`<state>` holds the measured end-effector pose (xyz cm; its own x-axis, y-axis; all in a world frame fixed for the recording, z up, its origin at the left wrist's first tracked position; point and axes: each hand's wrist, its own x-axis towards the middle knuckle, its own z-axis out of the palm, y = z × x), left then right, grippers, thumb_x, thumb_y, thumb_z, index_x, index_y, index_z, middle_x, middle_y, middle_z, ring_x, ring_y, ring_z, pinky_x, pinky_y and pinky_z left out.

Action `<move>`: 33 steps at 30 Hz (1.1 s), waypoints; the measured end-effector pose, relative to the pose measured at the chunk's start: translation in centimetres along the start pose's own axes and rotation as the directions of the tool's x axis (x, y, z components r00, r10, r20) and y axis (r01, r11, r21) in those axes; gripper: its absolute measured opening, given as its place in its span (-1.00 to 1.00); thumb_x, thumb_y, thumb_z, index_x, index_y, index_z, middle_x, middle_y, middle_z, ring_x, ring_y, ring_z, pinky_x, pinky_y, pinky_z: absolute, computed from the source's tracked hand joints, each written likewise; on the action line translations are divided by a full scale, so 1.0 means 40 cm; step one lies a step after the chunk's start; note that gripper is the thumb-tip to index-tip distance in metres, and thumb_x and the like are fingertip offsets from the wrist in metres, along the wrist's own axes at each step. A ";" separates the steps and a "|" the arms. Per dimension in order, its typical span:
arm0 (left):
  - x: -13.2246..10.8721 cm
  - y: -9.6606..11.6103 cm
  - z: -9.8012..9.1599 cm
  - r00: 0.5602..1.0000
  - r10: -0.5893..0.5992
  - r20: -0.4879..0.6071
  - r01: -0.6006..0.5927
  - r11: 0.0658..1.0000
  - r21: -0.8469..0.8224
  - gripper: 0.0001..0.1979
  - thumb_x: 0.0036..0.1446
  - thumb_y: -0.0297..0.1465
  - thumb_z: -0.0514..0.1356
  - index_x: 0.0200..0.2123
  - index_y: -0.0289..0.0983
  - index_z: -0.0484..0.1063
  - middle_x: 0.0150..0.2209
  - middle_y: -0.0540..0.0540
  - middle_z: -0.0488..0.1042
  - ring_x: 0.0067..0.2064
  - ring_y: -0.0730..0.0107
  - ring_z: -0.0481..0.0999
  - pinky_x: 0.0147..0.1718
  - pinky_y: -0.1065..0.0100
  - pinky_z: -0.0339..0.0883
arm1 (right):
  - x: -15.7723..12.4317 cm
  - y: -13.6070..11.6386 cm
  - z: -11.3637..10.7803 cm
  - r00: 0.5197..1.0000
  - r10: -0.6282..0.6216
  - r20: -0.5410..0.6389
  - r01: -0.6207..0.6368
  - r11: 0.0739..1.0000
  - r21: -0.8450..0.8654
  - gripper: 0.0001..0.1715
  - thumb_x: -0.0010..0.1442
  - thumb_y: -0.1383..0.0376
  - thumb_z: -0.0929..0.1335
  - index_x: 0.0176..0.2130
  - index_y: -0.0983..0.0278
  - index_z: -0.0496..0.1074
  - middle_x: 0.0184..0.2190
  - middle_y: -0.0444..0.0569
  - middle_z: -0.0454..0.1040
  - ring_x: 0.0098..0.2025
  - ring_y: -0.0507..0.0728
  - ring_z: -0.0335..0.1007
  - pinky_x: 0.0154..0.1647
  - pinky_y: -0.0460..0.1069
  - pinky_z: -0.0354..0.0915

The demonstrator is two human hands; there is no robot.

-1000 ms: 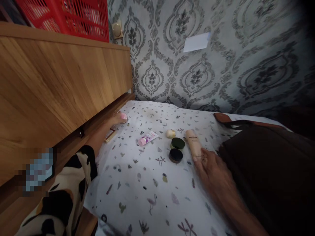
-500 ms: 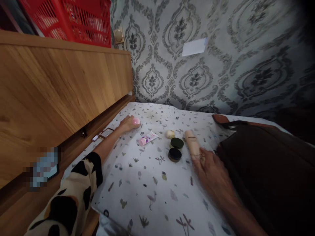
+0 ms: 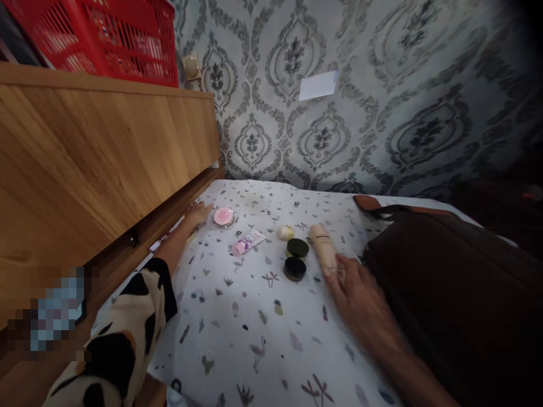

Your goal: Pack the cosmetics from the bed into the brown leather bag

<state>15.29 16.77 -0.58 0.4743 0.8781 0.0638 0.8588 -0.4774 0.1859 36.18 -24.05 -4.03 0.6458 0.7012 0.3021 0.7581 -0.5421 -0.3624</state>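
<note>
My left hand [image 3: 198, 215] is at the left edge of the patterned white sheet [image 3: 254, 294], fingers stretched out and holding nothing. Just to its right, apart from the fingertips, lies a round pink compact [image 3: 224, 216]. My right hand [image 3: 358, 288] is wrapped round the lower part of a beige tube [image 3: 323, 243] that lies on the sheet. Between the hands are a pink and white squeeze tube [image 3: 249, 242], a small cream-coloured jar [image 3: 285, 232], a dark green-lidded jar [image 3: 297, 247] and a black-lidded jar [image 3: 294, 268].
A dark brown bag [image 3: 449, 288] with a strap fills the right side. The wooden cabinet [image 3: 127, 152] on the left carries a red plastic basket [image 3: 139, 51]. Patterned wallpaper [image 3: 322, 141] closes off the back. A blurred-out object [image 3: 57, 311] lies at the lower left.
My left hand has let go of the pink compact and drawn away to the left, leaving it on the sheet. My right hand stays on the beige tube. The view has shifted slightly.
</note>
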 end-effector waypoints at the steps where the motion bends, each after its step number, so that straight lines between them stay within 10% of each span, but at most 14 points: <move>1: -0.008 0.015 0.004 1.000 0.020 -0.009 -0.020 1.000 -0.009 -0.35 0.37 -0.02 -0.22 0.19 -0.36 0.29 0.33 -0.47 0.21 0.37 -0.20 0.20 0.23 -0.09 0.17 | -0.001 -0.002 -0.001 1.000 -0.001 0.007 0.001 1.000 0.004 -0.35 0.36 0.05 0.11 0.18 0.43 0.31 0.08 0.34 0.44 0.08 0.42 0.43 0.10 0.28 0.38; 8: -0.077 0.095 0.029 0.950 0.312 0.001 -0.308 0.939 -0.151 -0.62 0.29 -0.09 0.05 -0.02 -0.23 0.39 0.03 -0.18 0.52 0.08 0.11 0.46 0.09 0.20 0.32 | -0.008 -0.011 0.001 1.000 0.004 -0.016 -0.003 1.000 0.030 -0.32 0.37 0.03 0.08 0.19 0.44 0.30 0.09 0.39 0.42 0.08 0.47 0.40 0.09 0.33 0.35; 21: -0.289 0.072 -0.072 0.838 0.538 -0.089 -0.525 0.752 -0.398 -0.69 0.22 -0.09 0.13 -0.30 -0.22 0.41 -0.27 -0.05 0.54 -0.18 0.26 0.51 -0.08 0.25 0.36 | -0.006 -0.026 -0.016 0.998 0.036 0.057 -0.038 0.999 0.030 -0.27 0.34 0.03 0.08 0.23 0.47 0.27 0.14 0.37 0.38 0.12 0.46 0.36 0.14 0.31 0.31; 33: -0.330 0.100 -0.051 0.771 0.610 0.181 -0.597 0.792 -0.126 -0.36 0.17 -0.20 0.21 0.31 -0.15 0.26 0.38 -0.21 0.19 0.43 -0.06 0.08 0.35 0.03 0.05 | -0.013 -0.014 0.002 0.999 -0.022 -0.033 0.022 1.000 0.005 -0.42 0.39 0.09 0.11 0.17 0.38 0.32 0.05 0.30 0.44 0.03 0.41 0.40 0.02 0.27 0.34</move>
<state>12.07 3.32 1.33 0.9248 0.3802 -0.0149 0.3730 -0.8981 0.2330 35.41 -24.04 -4.05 0.6319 0.6971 0.3389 0.7716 -0.5246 -0.3597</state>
